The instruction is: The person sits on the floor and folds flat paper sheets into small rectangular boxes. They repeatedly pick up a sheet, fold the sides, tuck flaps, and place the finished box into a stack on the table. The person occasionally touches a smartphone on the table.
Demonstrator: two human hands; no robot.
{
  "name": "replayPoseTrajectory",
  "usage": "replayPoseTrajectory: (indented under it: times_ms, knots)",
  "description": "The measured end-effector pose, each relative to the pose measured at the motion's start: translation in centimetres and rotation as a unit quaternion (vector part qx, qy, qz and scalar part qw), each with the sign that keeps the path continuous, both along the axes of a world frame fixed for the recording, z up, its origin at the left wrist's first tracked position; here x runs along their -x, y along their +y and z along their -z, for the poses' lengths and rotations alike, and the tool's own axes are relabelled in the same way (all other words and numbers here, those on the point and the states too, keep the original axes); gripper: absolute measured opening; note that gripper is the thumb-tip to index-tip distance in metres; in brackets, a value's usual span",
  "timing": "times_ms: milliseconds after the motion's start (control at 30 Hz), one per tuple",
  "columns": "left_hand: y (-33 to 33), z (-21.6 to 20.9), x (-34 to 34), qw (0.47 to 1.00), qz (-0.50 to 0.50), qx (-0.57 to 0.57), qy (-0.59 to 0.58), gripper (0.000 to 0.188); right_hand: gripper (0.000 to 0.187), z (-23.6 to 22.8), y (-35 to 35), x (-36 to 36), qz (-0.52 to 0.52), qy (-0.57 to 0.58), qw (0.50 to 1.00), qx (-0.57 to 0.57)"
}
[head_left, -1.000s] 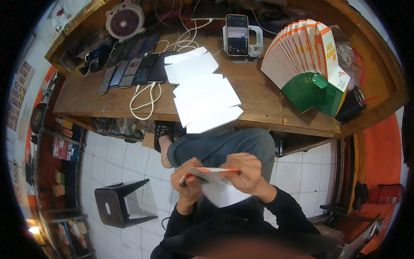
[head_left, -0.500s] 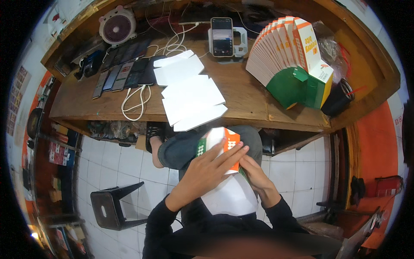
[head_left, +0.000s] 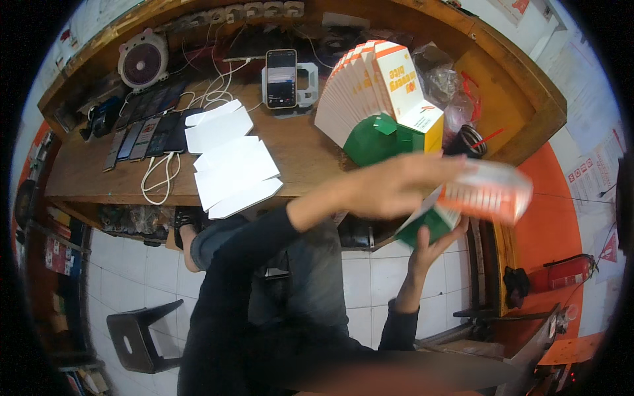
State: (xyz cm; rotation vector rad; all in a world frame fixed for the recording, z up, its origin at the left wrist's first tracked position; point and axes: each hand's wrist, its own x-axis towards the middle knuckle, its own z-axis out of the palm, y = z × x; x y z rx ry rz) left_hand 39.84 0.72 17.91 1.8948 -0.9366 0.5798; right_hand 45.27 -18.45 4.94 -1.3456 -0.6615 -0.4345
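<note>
A folding carton (head_left: 485,196), orange and white with a green part, is held in the air off the desk's front right edge, smeared by motion. My left hand (head_left: 389,188) reaches across to the right, its blurred fingers over the carton's upper side. From below, my right hand (head_left: 436,245) grips the carton by its green panel (head_left: 428,228), the thumb lying on the green. Behind them on the desk stands a fanned stack of printed cartons (head_left: 370,99) in white, orange and green. White flat carton blanks (head_left: 238,173) lie at the desk's front edge.
Several phones (head_left: 148,135) with white cables lie on the wooden desk (head_left: 297,145) at left, near a small fan (head_left: 143,61). One phone (head_left: 281,79) stands on a holder. A dark cup (head_left: 465,142) with a red straw is beside the stack. A black stool (head_left: 142,340) stands lower left.
The carton has gone from above my lap to the far right, with both hands moving along. My view has turned to the right, so the desk things appear further left.
</note>
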Motion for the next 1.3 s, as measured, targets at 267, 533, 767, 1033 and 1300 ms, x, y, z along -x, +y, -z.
replayPoseTrajectory:
  times_ms: [267,533,767,1033,1300]
  knots:
    - [8.7,-2.4,-12.1,0.936,-0.029,0.345,0.072,0.076,0.081,-11.5,9.4,-11.6,0.004,-0.216,0.902,0.374]
    - [14.2,5.3,-15.2,0.888,-0.183,0.363,0.218,0.064,0.099,-12.3,15.0,-13.9,-0.03,-0.178,0.756,0.629]
    - [13.9,8.4,-13.3,0.728,-0.165,0.631,0.21,0.049,0.101,-12.8,15.5,-12.8,-0.018,-0.206,0.71,0.673]
    - [15.8,4.1,-13.1,0.707,-0.609,-0.272,-0.236,0.056,0.106,-12.8,17.4,-14.3,-0.022,-0.204,0.647,0.734]
    - [17.4,13.0,-14.8,0.702,-0.634,-0.321,-0.044,0.042,0.091,-16.4,17.8,-12.3,-0.029,-0.207,0.817,0.538]
